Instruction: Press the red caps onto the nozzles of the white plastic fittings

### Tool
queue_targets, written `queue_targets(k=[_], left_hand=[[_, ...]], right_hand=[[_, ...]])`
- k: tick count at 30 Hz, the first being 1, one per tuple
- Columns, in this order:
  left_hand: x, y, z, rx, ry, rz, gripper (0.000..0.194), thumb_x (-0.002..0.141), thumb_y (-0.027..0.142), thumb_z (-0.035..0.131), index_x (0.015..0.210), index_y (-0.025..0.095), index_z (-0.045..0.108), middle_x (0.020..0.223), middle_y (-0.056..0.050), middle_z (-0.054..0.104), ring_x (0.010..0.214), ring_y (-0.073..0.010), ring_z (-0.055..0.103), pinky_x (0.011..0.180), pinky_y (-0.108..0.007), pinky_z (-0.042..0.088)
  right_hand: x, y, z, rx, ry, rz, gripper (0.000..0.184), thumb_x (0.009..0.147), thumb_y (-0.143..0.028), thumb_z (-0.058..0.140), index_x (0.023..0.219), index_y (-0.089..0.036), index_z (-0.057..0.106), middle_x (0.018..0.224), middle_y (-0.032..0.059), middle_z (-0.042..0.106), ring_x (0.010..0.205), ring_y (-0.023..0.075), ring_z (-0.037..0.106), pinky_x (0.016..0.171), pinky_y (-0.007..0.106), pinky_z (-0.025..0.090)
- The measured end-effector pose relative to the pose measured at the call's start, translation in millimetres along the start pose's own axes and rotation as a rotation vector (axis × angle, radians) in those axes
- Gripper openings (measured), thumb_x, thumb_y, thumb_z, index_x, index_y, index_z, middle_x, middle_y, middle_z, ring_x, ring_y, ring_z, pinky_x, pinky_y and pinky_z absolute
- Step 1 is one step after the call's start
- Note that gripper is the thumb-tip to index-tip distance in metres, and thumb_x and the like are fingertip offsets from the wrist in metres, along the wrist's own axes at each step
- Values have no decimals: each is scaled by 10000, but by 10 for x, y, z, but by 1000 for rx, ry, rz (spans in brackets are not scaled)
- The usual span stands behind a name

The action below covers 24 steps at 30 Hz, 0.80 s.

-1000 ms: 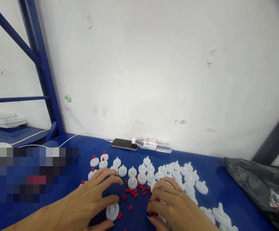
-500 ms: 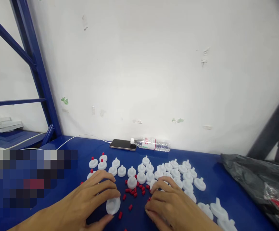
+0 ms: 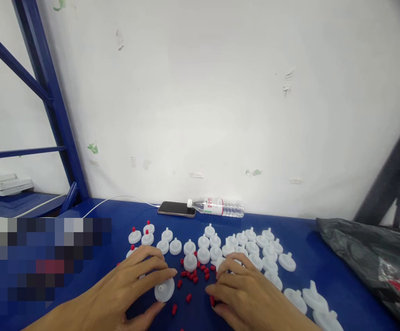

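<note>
On the blue table (image 3: 117,209), the left hand (image 3: 131,282) grips a white disc (image 3: 164,289), the right hand (image 3: 243,294) pinches a red cap (image 3: 212,301), and careless fingertips could drop it.

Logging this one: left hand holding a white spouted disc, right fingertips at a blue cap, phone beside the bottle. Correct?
Not quite: the head view shows the cap at the fingertips of the right hand is red, not blue. The left hand holds a white spouted disc, and the phone lies beside the bottle.
</note>
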<state>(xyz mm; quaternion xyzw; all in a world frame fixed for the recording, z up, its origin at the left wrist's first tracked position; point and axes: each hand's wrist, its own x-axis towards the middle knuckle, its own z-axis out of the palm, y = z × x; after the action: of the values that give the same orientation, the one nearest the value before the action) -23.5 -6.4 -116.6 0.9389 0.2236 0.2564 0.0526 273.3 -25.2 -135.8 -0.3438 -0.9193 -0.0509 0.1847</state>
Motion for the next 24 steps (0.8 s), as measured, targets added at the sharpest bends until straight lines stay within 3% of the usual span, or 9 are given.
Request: queue_targets(k=[3, 6, 12, 17, 20, 24], left_hand=[[-8, 1, 5, 27, 15, -19, 505, 906, 68, 472, 1377, 250, 482, 1180, -91, 607, 1172, -266, 502, 1027, -444, 465], [-17, 12, -4, 66, 37, -32, 506, 912, 74, 451, 1381, 260, 479, 1183, -92, 598, 1169, -274, 508, 1036, -482, 447], [29, 57, -45, 50, 28, -59, 413, 897, 81, 459, 1271, 245, 521, 1096, -93, 608, 1061, -261, 560, 953, -455, 509], [-13, 5, 3, 96, 44, -67, 402, 888, 119, 510, 1263, 259, 544, 1206, -87, 628, 1228, -250, 555, 1075, -412, 472], [-67, -54, 44, 128, 80, -97, 451, 902, 160, 566, 1335, 285, 532, 1288, -65, 640, 1295, -240, 539, 1102, -376, 467], [-55, -68, 34, 143, 66, -86, 476, 906, 171, 598, 1358, 294, 519, 1252, -56, 665, 1218, -240, 597, 1053, -361, 512]], right_hand=[[6, 7, 3, 14, 11, -8, 18, 917, -258, 682, 904, -258, 694, 831, -41, 701, 871, 152, 612, 952, 339, 355], [15, 16, 27, 22, 18, -26, 124, 961, -237, 630, 854, -260, 689, 806, -54, 684, 843, 132, 603, 908, 328, 359], [8, 4, 56, 28, 42, -26, 128, 977, -252, 619, 858, -256, 665, 828, -63, 671, 839, 121, 589, 916, 322, 341], [9, 7, 25, 40, 54, -57, 146, 980, -204, 605, 838, -234, 613, 788, -76, 668, 814, 111, 588, 914, 312, 342], [8, 8, 15, 39, 81, -78, 118, 975, -149, 580, 904, -234, 619, 785, -67, 673, 821, 119, 598, 952, 321, 343], [-4, -14, -20, 30, 171, -54, 144, 983, -149, 531, 1037, -242, 626, 889, -27, 683, 865, 150, 611, 977, 355, 365]])
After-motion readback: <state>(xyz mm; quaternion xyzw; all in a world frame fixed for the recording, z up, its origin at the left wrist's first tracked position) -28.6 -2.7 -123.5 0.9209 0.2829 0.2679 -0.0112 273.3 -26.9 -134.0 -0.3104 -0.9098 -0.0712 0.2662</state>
